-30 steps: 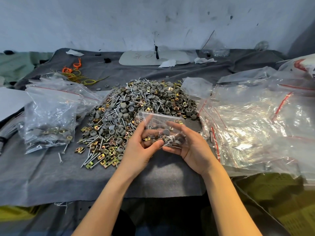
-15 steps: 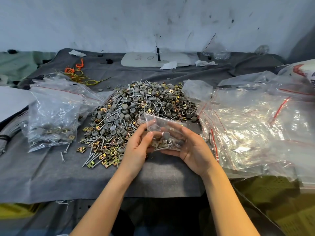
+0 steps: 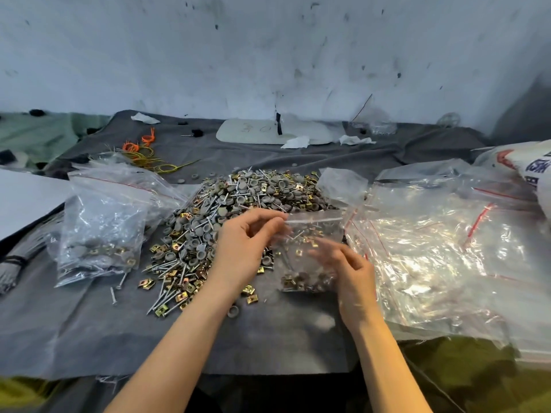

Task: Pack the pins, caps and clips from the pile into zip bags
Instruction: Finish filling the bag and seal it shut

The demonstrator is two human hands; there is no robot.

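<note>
A big pile of metal pins, grey caps and brass clips lies on the grey cloth in the middle. In front of it a small clear zip bag hangs upright with parts gathered at its bottom. My left hand pinches the bag's top strip at its left end. My right hand is beside the bag's right lower side, blurred, its fingers loosely bent against the plastic; whether it grips the bag is unclear.
Filled zip bags stand at the left. A heap of empty clear bags with red strips covers the right. Loose clips and pins lie scattered near the front. A white plate and orange wire sit at the back.
The bag was cradled low in both hands; now my left hand has lifted it upright by the top strip and the parts have dropped to the bottom. My right hand has moved right and down.
</note>
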